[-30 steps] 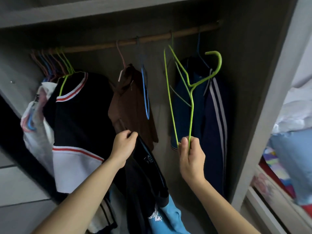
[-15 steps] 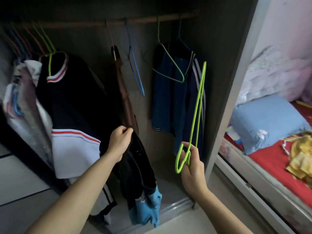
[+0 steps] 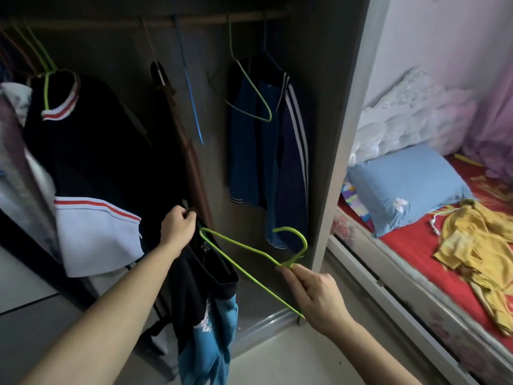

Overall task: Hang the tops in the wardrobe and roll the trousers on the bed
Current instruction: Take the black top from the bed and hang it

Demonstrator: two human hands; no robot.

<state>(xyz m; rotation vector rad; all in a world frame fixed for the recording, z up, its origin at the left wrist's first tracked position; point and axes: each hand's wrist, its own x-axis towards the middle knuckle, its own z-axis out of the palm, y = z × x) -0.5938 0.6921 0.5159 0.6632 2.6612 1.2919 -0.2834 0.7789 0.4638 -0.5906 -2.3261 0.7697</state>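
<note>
The black fabric top with a bright blue lower part (image 3: 206, 290) hangs in front of the open grey wardrobe (image 3: 337, 134). The left hand (image 3: 177, 230) holds it up by the collar, fingers (image 3: 186, 215) curled tight around the cloth. The right hand (image 3: 316, 297) pinches a lime-green wire hanger (image 3: 304, 242) at the base of its hook, fingers (image 3: 291, 273) closed on it. The hanger lies tilted between the hands, its far corner just beside the top's neck. Other clothes hang from the wooden rail (image 3: 194, 22). A yellow garment (image 3: 477, 245) lies on the red-sheeted bed (image 3: 410, 245).
</note>
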